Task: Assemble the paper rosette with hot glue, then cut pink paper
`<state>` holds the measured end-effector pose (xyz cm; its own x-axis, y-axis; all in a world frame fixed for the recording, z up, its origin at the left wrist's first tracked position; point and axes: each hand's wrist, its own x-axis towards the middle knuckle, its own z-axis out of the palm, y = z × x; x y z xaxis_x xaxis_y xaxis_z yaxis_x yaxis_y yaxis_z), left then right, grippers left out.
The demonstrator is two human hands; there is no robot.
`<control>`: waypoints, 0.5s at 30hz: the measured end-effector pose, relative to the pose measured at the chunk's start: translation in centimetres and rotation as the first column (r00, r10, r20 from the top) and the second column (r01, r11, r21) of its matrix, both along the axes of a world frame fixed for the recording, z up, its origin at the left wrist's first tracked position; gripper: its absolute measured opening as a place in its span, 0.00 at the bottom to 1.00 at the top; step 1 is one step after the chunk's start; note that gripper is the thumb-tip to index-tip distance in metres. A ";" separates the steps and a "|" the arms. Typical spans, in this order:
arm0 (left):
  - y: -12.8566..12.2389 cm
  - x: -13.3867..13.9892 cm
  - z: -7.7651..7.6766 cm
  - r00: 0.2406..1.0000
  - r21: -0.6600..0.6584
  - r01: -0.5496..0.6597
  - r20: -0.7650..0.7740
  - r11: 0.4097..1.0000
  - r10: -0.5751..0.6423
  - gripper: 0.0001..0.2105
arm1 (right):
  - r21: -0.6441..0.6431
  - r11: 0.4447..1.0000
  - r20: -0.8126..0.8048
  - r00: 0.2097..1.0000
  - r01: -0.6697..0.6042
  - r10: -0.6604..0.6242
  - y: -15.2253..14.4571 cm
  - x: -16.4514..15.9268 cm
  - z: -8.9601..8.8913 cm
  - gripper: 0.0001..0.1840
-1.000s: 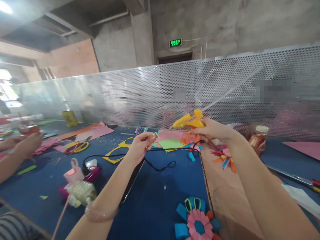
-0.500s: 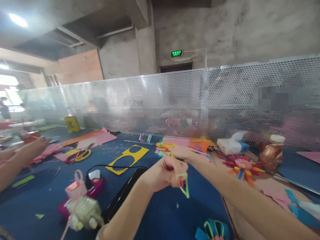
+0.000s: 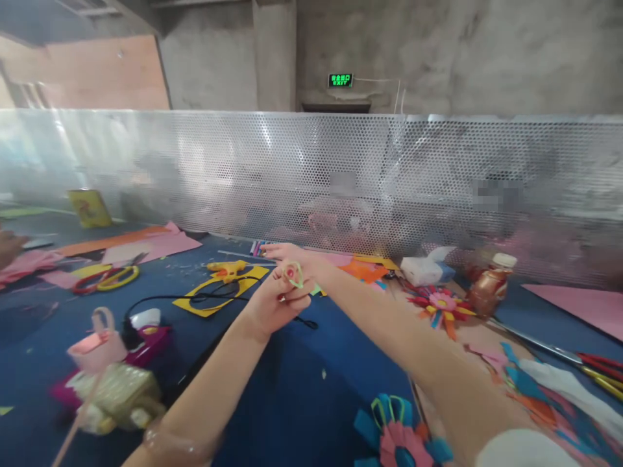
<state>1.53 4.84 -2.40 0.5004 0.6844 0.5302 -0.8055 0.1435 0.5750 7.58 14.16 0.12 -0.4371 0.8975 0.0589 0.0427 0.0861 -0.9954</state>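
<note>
My left hand is raised above the blue table with its fingers closed on a small light-green loop, which has a red bit inside it. Behind it my right hand reaches across to the left, fingers stretched out and holding nothing I can see; the left hand hides part of it. Just left of the right hand, a yellow glue gun lies by the yellow sheet with cut-out circles. Several markers lie beyond the right fingertips. A blue and pink paper flower lies at the front.
Yellow and red scissors lie at left, near pink paper. A power strip and a pink basket-like bag are front left. At right stand a tissue pack and a brown bottle. A perforated metal screen runs behind.
My right hand has let go of the glue gun, which now lies on the left. The left hand has turned, lifting the green loop. The view has shifted right and down.
</note>
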 end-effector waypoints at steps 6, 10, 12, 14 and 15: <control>0.1 1.0 -0.7 0.984 0.041 0.050 -0.172 0.998 -0.042 0.09 | -0.018 1.000 0.094 0.995 -0.025 0.027 -5.2 11.5 -1.8 0.15; 0.0 1.9 -1.3 0.954 0.078 0.067 -0.298 0.995 -0.040 0.04 | 0.130 0.974 0.103 0.974 0.188 -0.202 -13.8 17.0 -5.1 0.11; -0.2 2.4 -1.6 0.915 0.111 0.100 -0.400 0.989 -0.048 0.03 | 0.355 0.908 0.404 0.839 0.222 -0.363 -17.6 18.9 -6.3 0.13; -0.4 2.8 -1.8 0.852 0.137 0.130 -0.523 0.982 -0.040 0.02 | 0.409 0.890 0.481 0.781 0.203 -0.399 -20.3 20.1 -7.1 0.10; -0.5 3.0 -1.9 0.815 0.146 0.138 -0.578 0.980 -0.029 0.02 | 0.430 0.883 0.512 0.755 0.189 -0.411 -21.2 20.6 -7.3 0.11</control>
